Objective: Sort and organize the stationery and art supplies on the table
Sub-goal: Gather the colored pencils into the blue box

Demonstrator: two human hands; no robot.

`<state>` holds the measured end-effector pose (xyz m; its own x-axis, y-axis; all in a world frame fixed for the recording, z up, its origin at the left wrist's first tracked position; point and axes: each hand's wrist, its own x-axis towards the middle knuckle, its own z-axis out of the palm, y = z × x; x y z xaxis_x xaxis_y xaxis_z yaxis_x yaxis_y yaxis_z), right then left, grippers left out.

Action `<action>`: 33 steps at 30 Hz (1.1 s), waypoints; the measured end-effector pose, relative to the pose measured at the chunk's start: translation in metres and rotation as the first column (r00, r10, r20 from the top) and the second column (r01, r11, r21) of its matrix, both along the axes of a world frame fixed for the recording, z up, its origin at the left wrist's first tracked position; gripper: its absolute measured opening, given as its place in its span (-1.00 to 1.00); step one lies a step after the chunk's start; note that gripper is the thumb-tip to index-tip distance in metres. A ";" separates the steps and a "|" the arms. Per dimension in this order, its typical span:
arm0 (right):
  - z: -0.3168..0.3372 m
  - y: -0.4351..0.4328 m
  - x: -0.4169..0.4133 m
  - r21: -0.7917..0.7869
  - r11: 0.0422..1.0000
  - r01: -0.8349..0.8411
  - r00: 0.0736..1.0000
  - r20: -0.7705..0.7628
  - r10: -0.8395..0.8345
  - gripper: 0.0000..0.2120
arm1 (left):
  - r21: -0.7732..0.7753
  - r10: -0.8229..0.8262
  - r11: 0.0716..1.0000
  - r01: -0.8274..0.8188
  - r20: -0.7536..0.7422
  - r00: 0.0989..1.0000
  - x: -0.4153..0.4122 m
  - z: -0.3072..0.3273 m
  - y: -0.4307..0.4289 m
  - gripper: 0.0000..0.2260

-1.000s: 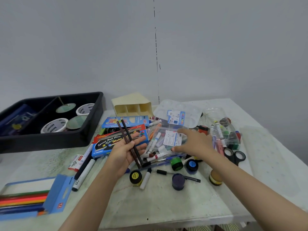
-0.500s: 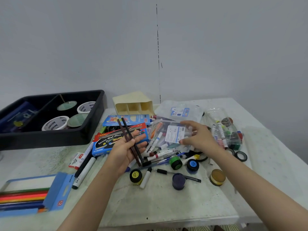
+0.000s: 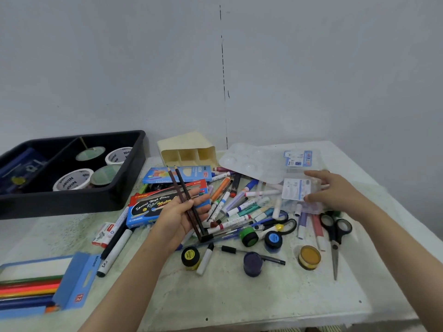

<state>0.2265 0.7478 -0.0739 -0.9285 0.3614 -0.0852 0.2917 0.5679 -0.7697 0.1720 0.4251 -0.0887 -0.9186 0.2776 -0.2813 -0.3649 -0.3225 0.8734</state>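
While a heap of stationery is lying across the middle of a pale worktop (image 3: 239, 295), a person is reaching in with both bare arms from the near edge. The left hand (image 3: 178, 214) is curling round two dark pencils (image 3: 183, 195), gripping their lower halves so that their points are angling up toward 11 o'clock, above a blue and red watercolour box (image 3: 151, 207). The right hand (image 3: 335, 190), out at 2 o'clock, is pinching a clear plastic case (image 3: 297, 191) with a white label between thumb and fingers; whether the case is lifted or touching the pens beneath cannot be told. Just beyond it, a clear paint palette (image 3: 249, 166) is lying at 1 o'clock. Markers and pens (image 3: 239, 204) are sprawling in a loose pile between the two hands. Nearer the viewer, five small paint pots (image 3: 253, 263) are sitting in yellow, purple, green, blue and ochre, and black-handled scissors (image 3: 334, 236) are lying at 3 o'clock, blades pointing toward the viewer. A black tray (image 3: 72, 204) is sitting at 10 o'clock, a cream organiser (image 3: 187, 149) is lying on its side at 12 o'clock, and an open box of coloured pencils (image 3: 36, 288) is resting at 8 o'clock.
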 end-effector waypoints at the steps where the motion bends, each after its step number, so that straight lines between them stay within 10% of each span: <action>1: -0.001 0.004 0.001 0.018 1.000 0.002 1.000 0.017 -0.002 -0.36 | 0.008 -0.003 1.000 0.003 0.002 1.000 -0.001 0.000 0.000 -0.74; 11: 0.003 -0.008 -0.003 0.434 0.901 -0.017 0.994 0.105 -0.032 -0.42 | 0.049 0.014 0.999 -0.015 0.021 1.000 -0.005 -0.003 0.006 -0.74; 17: -0.006 -0.032 -0.010 0.578 0.787 -0.217 0.972 0.059 0.226 -0.45 | 0.137 -0.008 0.990 0.006 0.012 1.000 -0.005 -0.002 0.004 -0.72; 23: -0.014 -0.037 -0.013 0.554 0.700 -0.450 0.891 0.229 0.391 -0.51 | 0.138 0.000 0.990 0.000 -0.006 1.000 -0.008 0.001 0.004 -0.71; 33: -0.004 -0.058 -0.035 0.616 0.695 -0.369 0.911 0.093 0.402 -0.74 | 0.135 0.077 0.988 -0.079 0.017 0.997 -0.017 0.002 -0.005 -0.68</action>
